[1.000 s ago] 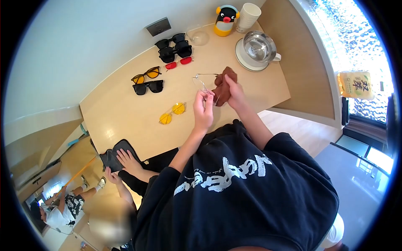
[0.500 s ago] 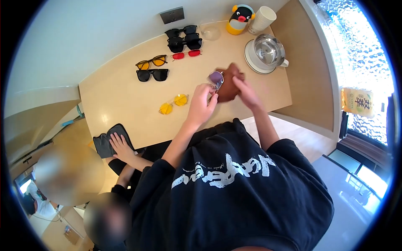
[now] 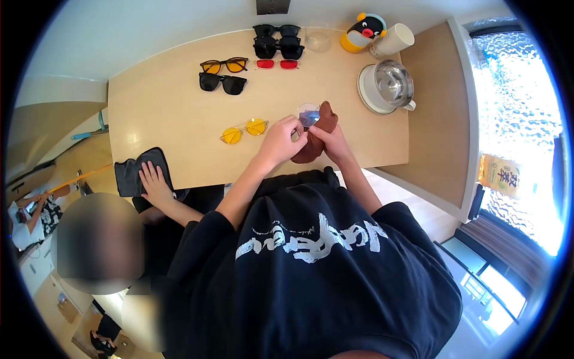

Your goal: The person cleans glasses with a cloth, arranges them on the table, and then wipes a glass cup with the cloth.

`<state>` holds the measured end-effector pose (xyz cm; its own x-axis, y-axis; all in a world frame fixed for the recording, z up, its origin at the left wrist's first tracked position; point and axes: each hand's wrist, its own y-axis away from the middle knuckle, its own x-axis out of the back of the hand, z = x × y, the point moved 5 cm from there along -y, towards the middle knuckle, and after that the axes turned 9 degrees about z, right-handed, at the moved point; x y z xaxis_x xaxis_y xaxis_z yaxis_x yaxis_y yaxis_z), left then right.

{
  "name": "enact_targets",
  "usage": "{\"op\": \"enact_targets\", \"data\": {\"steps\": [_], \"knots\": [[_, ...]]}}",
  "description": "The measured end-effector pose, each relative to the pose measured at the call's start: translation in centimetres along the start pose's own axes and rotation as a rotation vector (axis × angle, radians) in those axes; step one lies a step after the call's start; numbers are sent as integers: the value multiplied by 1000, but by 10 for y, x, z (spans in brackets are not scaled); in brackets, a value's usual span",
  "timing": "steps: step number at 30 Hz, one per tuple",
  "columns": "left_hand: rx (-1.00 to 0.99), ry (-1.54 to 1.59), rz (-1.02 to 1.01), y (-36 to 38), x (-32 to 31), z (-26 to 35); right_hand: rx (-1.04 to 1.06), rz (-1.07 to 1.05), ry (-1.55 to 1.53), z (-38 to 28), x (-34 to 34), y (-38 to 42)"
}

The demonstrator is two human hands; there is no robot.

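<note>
Over the front of the table, my left hand is closed on a pair of glasses with a bluish-purple lens and thin metal rim. The other lens is mostly hidden by my fingers. My right hand grips a soft brown cloth, bunched beside and beneath the glasses, its thumb close to the frame. To the left of my hands lie yellow-lensed glasses, unfolded on the table.
Behind are black sunglasses, orange-lensed glasses, red-lensed glasses and more dark pairs. A penguin figure, paper cups and a metal bowl stand back right. Another person's hand rests on a black pouch.
My right hand and the brown cloth have come left and nearer to me, close against my left hand. The glasses stay in my left hand. The camera view has shifted.
</note>
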<state>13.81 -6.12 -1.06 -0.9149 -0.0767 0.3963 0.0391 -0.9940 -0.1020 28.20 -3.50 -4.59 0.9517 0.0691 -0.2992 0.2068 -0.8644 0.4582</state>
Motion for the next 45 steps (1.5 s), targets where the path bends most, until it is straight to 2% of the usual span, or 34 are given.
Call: {"op": "enact_targets", "data": {"steps": [2, 5, 7, 8, 10, 14, 16, 17, 19, 20, 22, 23, 25, 27, 29, 30, 31, 32, 33, 35, 36, 40, 42, 43, 45], "knots": [[32, 66, -14, 4, -1, -3, 16, -89, -19, -10, -9, 6], [46, 55, -17, 3, -5, -5, 47, -46, 62, -11, -10, 5], [49, -146, -11, 4, -6, -9, 73, -34, 92, -7, -5, -1], [49, -143, -15, 4, -7, -10, 91, -26, 120, -5, -3, -1], [-156, -101, 139, 1, 1, -5, 119, -7, 144, -11, -1, 2], [-176, -82, 0, -6, 3, -17, 140, 53, 242, -18, 12, 3], [270, 508, 243, -9, 18, -38, 156, 104, 223, -22, 24, 4], [266, 508, 242, -10, 25, -43, 174, 154, 203, -27, 31, 4], [413, 501, 280, -6, 38, -65, 203, 143, 170, -35, 41, 5], [413, 501, 283, -3, 36, -67, 223, 131, 137, -38, 44, 7], [746, 500, -129, 12, 10, -80, 229, 68, 55, -48, 32, 14], [745, 495, -118, 16, 5, -81, 229, 57, 51, -46, 30, 12], [905, 842, -283, 35, -26, -75, 79, -43, 32, -31, 26, 15], [912, 959, -247, 42, -39, -73, 58, -24, -8, -22, 15, 21], [895, 1081, -217, 41, -42, -68, 48, -44, 267, -4, 17, 17], [818, 953, -263, 41, -42, -63, 101, 36, 232, 1, 17, 16], [741, 824, -302, 42, -41, -58, 109, 27, 239, 5, 13, 17], [751, 684, -268, 46, -41, -64, 95, 117, 289, 8, 14, 17], [739, 687, -252, 47, -42, -67, 84, 204, 338, 11, 16, 16], [731, 627, -310, 51, -44, -71, 71, 162, 285, 15, 13, 10], [685, 569, -242, 51, -45, -77, 71, 121, 308, 18, 12, 9], [707, 554, -232, 50, -45, -78, 74, 30, 412, 20, 12, 6], [661, 602, -136, 46, -38, -73, 98, -3, 466, 14, 10, 6], [653, 603, -132, 44, -38, -75, 105, -26, 576, 9, 8, 7], [771, 712, -75, 43, -40, -85, 117, -49, 690, -2, 6, 8]]}}
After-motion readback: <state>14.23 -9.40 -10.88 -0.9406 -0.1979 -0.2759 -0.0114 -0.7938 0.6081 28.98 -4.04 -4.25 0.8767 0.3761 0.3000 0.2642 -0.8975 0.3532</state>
